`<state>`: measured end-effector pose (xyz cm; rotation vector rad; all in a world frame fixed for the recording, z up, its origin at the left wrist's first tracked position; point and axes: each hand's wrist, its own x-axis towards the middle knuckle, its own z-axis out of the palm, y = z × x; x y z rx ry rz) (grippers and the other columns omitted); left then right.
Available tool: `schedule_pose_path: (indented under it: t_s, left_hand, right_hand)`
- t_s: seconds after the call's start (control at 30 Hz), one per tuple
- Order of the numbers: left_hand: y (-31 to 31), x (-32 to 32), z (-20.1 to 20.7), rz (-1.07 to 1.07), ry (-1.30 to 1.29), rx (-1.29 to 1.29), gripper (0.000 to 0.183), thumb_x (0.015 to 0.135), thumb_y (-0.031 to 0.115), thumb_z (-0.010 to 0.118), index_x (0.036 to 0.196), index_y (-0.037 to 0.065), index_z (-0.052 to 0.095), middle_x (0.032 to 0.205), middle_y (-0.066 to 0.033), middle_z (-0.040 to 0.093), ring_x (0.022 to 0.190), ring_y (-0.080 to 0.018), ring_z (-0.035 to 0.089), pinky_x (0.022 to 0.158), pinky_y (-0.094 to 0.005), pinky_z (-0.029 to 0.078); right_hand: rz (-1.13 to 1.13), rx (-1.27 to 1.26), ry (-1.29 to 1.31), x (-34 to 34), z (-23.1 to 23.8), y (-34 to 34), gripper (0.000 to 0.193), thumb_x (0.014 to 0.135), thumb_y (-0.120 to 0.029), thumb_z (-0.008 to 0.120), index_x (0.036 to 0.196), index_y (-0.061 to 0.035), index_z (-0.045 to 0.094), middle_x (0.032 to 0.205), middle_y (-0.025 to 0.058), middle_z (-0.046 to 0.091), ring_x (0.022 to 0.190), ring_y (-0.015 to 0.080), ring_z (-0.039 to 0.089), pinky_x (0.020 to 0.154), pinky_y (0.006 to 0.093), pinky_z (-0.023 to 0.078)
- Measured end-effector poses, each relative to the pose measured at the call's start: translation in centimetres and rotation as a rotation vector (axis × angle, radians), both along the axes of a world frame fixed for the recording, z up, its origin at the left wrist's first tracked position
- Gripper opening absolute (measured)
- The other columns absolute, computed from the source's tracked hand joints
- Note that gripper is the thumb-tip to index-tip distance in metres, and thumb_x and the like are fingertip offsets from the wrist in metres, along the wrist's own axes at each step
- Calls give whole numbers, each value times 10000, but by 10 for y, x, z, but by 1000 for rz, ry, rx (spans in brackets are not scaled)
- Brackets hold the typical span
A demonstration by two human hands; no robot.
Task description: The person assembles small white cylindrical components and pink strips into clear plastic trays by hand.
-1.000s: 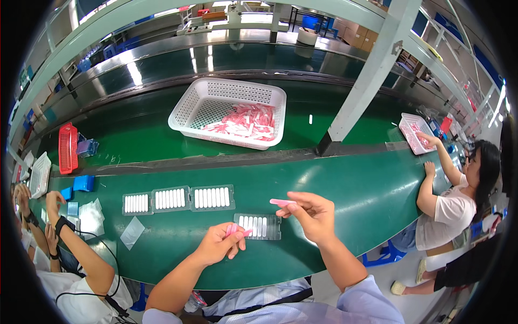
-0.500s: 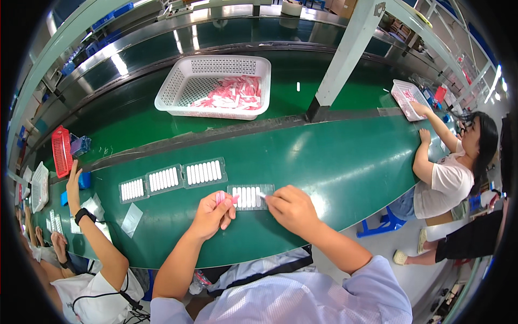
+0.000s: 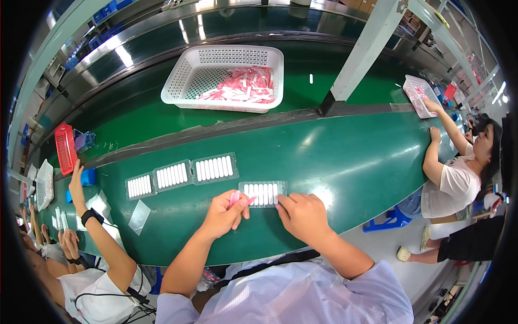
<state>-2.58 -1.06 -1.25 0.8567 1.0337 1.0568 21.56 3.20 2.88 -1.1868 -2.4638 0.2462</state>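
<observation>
Head view, hands point(image 3: 306, 217) overlapping tray point(image 3: 282, 189), basket point(image 3: 188, 89) beyond

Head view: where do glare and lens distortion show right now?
Head view: bright glare on the green table just past the right hand; in that view the table's near edge appears bowed by the fisheye, and the corners are black.

We look through a single wide fisheye view worn on the head, facing down and forward over a green table point(image 3: 356, 154). The left hand point(image 3: 225, 211) and right hand point(image 3: 305, 215) are near us, a white basket point(image 3: 229, 55) farther off; straight lines bend toward the rounded edges.
</observation>
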Motion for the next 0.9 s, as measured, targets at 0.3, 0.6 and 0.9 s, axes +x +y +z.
schedule_pose_path:
  t_s: [0.3, 0.6, 0.9]
  left_hand:
    - [-2, 19, 20, -116, 82, 61, 222, 1093, 174, 557, 1041, -3, 679, 854, -114, 738, 481, -55, 506, 477, -216, 400]
    - [4, 11, 2, -70, 1, 5, 292, 1096, 252, 569, 1000, -9, 660, 789, -119, 701, 453, -78, 511, 449, -222, 401]
    - [3, 9, 0, -75, 31, -6, 220, 1095, 178, 559, 1042, -9, 664, 824, -85, 715, 487, -57, 514, 471, -218, 402]
  right_hand:
    - [72, -711, 845, -19, -9, 9, 98, 978, -41, 701, 1028, 12, 767, 759, 53, 712, 615, 77, 639, 523, 231, 487]
    - [38, -1044, 950, 16, 4, 60, 85, 998, -44, 685, 979, 27, 727, 777, 50, 710, 670, 94, 666, 595, 243, 531]
    - [129, -550, 104, 6, 9, 89, 417, 845, -141, 807, 1217, -38, 648, 714, 123, 670, 663, 298, 680, 631, 418, 514]
